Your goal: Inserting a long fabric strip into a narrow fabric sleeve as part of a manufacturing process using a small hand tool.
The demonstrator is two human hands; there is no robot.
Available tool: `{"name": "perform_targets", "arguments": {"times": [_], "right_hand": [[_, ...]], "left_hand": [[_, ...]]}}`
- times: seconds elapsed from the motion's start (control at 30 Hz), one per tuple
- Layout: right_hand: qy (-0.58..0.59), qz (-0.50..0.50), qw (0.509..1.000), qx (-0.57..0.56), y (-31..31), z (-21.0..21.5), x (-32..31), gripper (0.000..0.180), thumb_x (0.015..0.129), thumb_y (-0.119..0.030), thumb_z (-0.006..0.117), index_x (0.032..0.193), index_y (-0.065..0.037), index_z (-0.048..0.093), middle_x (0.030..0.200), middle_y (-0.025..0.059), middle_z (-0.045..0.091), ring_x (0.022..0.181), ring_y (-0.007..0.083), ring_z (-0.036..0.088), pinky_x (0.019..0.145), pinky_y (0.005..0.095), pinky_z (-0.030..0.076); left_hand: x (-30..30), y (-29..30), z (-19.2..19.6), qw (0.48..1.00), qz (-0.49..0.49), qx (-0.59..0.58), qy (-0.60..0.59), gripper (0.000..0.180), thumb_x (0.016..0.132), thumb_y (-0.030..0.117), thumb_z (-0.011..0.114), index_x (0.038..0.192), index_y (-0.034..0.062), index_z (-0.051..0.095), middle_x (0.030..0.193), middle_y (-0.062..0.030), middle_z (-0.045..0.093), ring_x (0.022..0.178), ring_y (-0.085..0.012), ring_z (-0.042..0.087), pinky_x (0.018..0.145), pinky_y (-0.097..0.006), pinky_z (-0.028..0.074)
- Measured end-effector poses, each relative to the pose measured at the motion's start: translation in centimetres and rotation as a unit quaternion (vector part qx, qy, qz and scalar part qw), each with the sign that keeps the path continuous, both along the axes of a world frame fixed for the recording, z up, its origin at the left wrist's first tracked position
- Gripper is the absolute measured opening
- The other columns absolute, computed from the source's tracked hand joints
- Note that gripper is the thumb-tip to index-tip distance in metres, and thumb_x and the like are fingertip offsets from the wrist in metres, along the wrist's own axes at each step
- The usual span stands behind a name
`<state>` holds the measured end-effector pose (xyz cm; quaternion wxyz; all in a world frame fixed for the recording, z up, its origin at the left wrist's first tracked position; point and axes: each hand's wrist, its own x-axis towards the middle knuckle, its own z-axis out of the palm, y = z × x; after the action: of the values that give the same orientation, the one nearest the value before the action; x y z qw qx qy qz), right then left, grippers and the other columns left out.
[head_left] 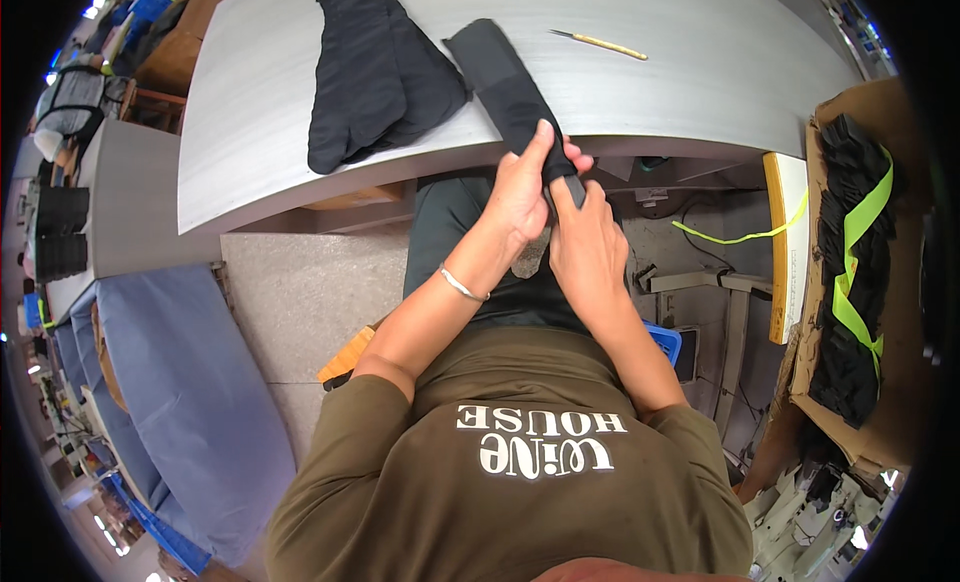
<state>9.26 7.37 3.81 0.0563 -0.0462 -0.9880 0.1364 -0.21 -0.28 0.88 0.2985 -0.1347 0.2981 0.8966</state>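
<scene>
A long, narrow black fabric piece [515, 104] slants from the tabletop over its front edge toward my lap. Its far end looks dark grey and flat. My left hand [522, 190] is closed around the near part, thumb on top and fingertips showing on the right side. From the near end sticks out a flat dark grey strip [574, 191]. My right hand [590, 244] is closed on that strip, just below the left. How far the strip runs inside the fabric is hidden. Left of it, several flat black fabric pieces [365, 87] lie overlapping on the table.
On the grey table [255, 102] lies a thin pointed tool with a yellow handle [615, 49]. At right stands a cardboard box [915, 382] of black pieces with a bright yellow-green ribbon [858, 232]. Blue cloth [190, 382] hangs at left; a blue basket [662, 344] is beside me.
</scene>
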Motion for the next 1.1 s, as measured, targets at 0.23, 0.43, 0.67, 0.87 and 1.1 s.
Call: {"name": "perform_targets", "arguments": {"times": [0.23,0.43,0.67,0.87,1.1], "right_hand": [[-0.025,-0.031,0.999,0.020,0.7,-1.1,-0.5,0.047,0.086,-0.010,0.058,0.133,-0.015,0.050,0.105,0.0203,0.053,0.085,0.0386,0.064,0.064,0.0503,0.054],[-0.066,-0.005,0.998,0.003,0.8,-0.6,-0.5,0.048,0.083,-0.007,0.060,0.130,-0.011,0.051,0.109,0.0233,0.055,0.089,0.0407,0.064,0.065,0.0507,0.054],[-0.039,-0.008,0.999,0.011,0.0,0.2,1.0,0.043,0.083,-0.008,0.061,0.125,-0.010,0.054,0.112,0.0233,0.052,0.092,0.0393,0.062,0.064,0.0498,0.054],[-0.051,-0.019,0.998,-0.015,0.6,-1.4,-1.4,0.036,0.083,-0.009,0.061,0.119,-0.009,0.059,0.115,0.0250,0.052,0.095,0.0405,0.062,0.066,0.0504,0.054],[-0.012,-0.005,0.999,0.031,-0.2,0.3,0.6,0.064,0.081,-0.002,0.060,0.141,-0.015,0.045,0.126,0.0238,0.048,0.095,0.0406,0.061,0.069,0.0484,0.055]], "left_hand": [[3.2,1.7,-0.2,0.998,-0.013,-0.014,0.058,0.031,0.098,0.033,0.061,0.104,0.0028,0.057,0.098,-0.0098,0.063,0.097,-0.0221,0.063,0.089,-0.039,0.053],[2.0,-0.5,-0.3,0.999,-0.032,-0.006,0.015,0.042,0.097,0.035,0.063,0.114,-0.0039,0.058,0.110,-0.0155,0.065,0.104,-0.0241,0.064,0.093,-0.040,0.053],[0.9,-0.1,-0.2,0.999,0.015,0.003,0.041,0.030,0.097,0.028,0.063,0.103,-0.0011,0.061,0.097,-0.0125,0.067,0.090,-0.0227,0.067,0.087,-0.040,0.056],[2.8,-0.1,0.4,0.996,-0.053,-0.014,0.064,0.034,0.097,0.036,0.062,0.097,0.0020,0.063,0.096,-0.0111,0.066,0.096,-0.0202,0.065,0.090,-0.035,0.052],[1.0,-0.3,0.3,0.997,-0.022,-0.009,0.067,0.039,0.098,0.040,0.061,0.102,0.0014,0.061,0.097,-0.0112,0.066,0.097,-0.0221,0.065,0.089,-0.039,0.054]]}}
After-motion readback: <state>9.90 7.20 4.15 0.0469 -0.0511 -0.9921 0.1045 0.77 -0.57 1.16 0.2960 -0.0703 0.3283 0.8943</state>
